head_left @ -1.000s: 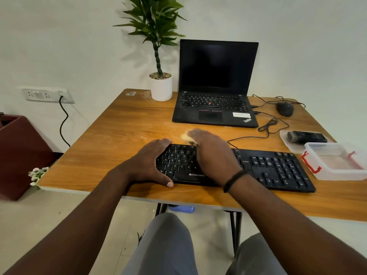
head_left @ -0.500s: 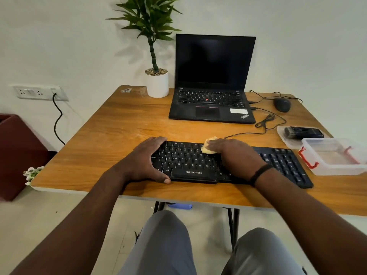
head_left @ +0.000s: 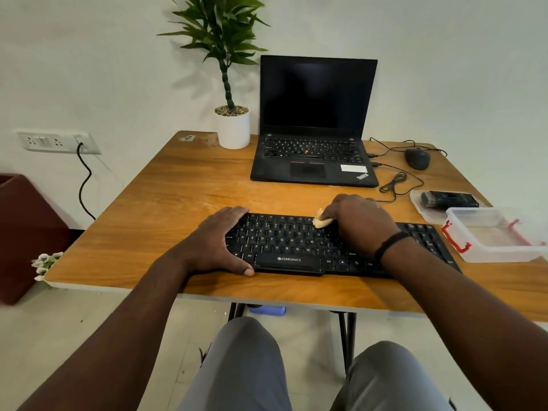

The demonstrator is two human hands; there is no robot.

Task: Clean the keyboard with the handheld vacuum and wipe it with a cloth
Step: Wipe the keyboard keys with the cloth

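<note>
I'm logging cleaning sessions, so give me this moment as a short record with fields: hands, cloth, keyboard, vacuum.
left hand: rests on the left end of the keyboard, thumb at its front edge
right hand: pinches a yellowish cloth against the upper key rows
keyboard: black, flat on the wooden table
handheld vacuum: lies on a clear lid to the right, untouched
stage: wiping

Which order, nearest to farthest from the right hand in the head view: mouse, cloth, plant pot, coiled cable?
1. cloth: pinched in the right hand, on the keyboard.
2. coiled cable: just behind the hand, slightly to its right.
3. mouse: rear right of the table.
4. plant pot: rear, left of the laptop.
</note>
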